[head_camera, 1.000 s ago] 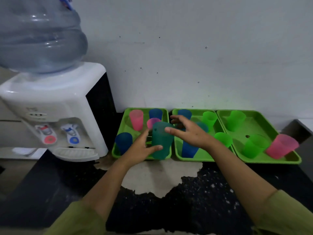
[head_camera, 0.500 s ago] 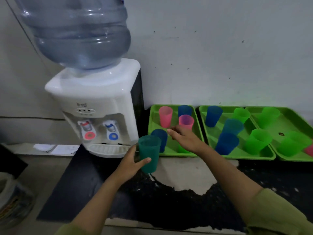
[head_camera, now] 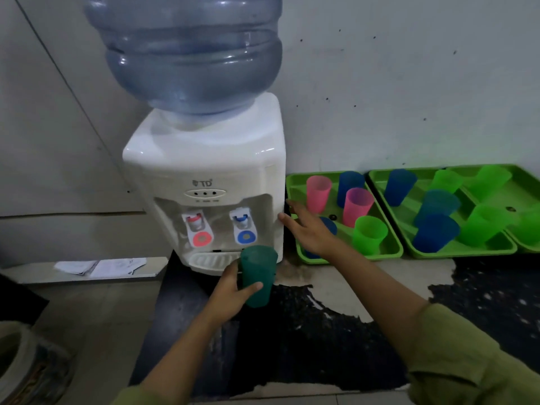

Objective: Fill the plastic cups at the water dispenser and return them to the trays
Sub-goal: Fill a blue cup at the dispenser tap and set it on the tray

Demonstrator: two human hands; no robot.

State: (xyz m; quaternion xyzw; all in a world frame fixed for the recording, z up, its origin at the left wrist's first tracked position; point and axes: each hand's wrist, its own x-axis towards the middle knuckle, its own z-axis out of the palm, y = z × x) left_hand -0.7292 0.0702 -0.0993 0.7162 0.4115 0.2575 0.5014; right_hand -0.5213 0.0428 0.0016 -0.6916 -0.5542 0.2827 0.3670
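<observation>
Dispenser [head_camera: 210, 171], white and topped by an inverted water bottle [head_camera: 187, 54], stands at the left end of the dark counter [head_camera: 306, 346]; three green trays lie in a row to its right along the wall: left tray [head_camera: 350, 257], middle tray [head_camera: 467, 253], right tray [head_camera: 520, 194]; each holds upright plastic cups in pink, blue, teal and green, and whether any of them contains water cannot be told. Left hand [head_camera: 230, 293] grips the teal cup [head_camera: 258, 276] around its side, thumb in front, mouth up, just before the drip grille [head_camera: 210, 260] and below the blue tap [head_camera: 242, 222]; the cup is not yet under the spout. Right hand [head_camera: 306, 229] is empty, fingers spread and extended toward the right side of the dispenser, above the near-left corner of the left tray; contact with the casing cannot be confirmed. Step in hand, by judgement: presenting the cup for filling. Next move calls for raising the cup until its rim sits directly beneath the blue tap, red tap [head_camera: 195, 222] avoided, then operating the lever; keep the cup level.
</observation>
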